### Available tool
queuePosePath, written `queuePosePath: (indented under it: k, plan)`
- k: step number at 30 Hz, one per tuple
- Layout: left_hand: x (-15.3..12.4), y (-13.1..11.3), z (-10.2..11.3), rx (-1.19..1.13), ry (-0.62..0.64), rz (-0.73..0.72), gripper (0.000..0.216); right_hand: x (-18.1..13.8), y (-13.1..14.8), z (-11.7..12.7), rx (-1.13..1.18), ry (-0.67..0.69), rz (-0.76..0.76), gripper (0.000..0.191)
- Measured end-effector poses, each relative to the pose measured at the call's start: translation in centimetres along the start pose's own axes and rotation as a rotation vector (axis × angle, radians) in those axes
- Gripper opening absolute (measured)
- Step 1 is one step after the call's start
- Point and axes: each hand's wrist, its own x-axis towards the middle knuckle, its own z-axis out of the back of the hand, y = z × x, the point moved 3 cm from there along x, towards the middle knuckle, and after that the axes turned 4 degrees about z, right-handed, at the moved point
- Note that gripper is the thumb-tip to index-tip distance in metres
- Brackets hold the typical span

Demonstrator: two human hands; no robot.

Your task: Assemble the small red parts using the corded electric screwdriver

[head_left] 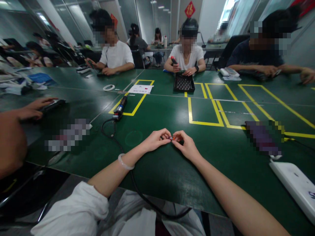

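My left hand (156, 139) and my right hand (185, 144) meet over the green table (159, 170), fingers pinched together. Between the fingertips of both hands sits a tiny part with a red or orange spot (171, 138); it is too small to name. A pale bangle (125, 162) rings my left wrist. An electric screwdriver (120, 108) lies to the upper left of my hands, its black cable (110, 132) trailing back past my left forearm and off the table edge.
Yellow tape outlines (204, 111) mark the table. A black tray (184, 83), a white paper sheet (140, 88) and a white tape ring (108, 87) lie farther off. A white box (295, 186) sits at right. Other people sit around; a neighbour's hand (34, 106) is at left.
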Motion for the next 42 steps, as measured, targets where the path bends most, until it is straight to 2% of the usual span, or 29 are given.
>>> queuePosePath:
  k: [15, 18, 21, 24, 27, 31, 34, 36, 38, 40, 42]
  plan:
    - [0.0, 0.0, 0.1, 0.023, 0.001, -0.007, 0.023, 0.0, 0.1, 0.0, -0.043, 0.022, 0.019, 0.011]
    - [-0.1, -0.3, 0.4, 0.055, 0.039, -0.007, 0.031, 0.0, -0.1, 0.1, -0.013, 0.008, 0.005, 0.011]
    - [-0.4, -0.8, 1.5, 0.119, 0.044, -0.017, 0.041, 0.0, -0.3, 0.1, 0.035, 0.0, -0.018, 0.012]
    - [-0.6, -0.7, 4.3, 0.247, -0.054, -0.014, 0.048, 0.1, -0.3, 0.1, 0.049, 0.001, -0.05, 0.011]
    - [-0.7, 0.9, 8.6, 0.502, -0.185, 0.048, 0.055, 0.1, -0.2, 0.0, 0.049, 0.005, -0.069, 0.011]
    - [-1.1, 4.6, 15.7, 0.923, -0.366, 0.307, 0.067, 0.1, -0.1, 0.1, 0.046, 0.013, -0.081, 0.011]
    - [-1.6, 7.5, 21.1, 1.069, -0.461, 0.527, 0.079, 0.1, -0.2, 0.1, 0.041, 0.017, -0.082, 0.011]
    - [-1.9, 9.1, 23.9, 1.084, -0.439, 0.652, 0.082, 0.1, -0.3, 0.0, 0.038, 0.019, -0.08, 0.012]
    - [-2.1, 10.2, 25.7, 1.051, -0.347, 0.719, 0.078, 0.1, -0.4, 0.0, 0.035, 0.023, -0.083, 0.012]
    - [-2.3, 10.7, 26.5, 1.02, -0.275, 0.729, 0.074, 0.1, -0.3, 0.0, 0.032, 0.027, -0.085, 0.012]
    - [-2.4, 10.7, 26.8, 0.996, -0.28, 0.71, 0.073, 0.1, -0.2, 0.0, 0.028, 0.03, -0.088, 0.012]
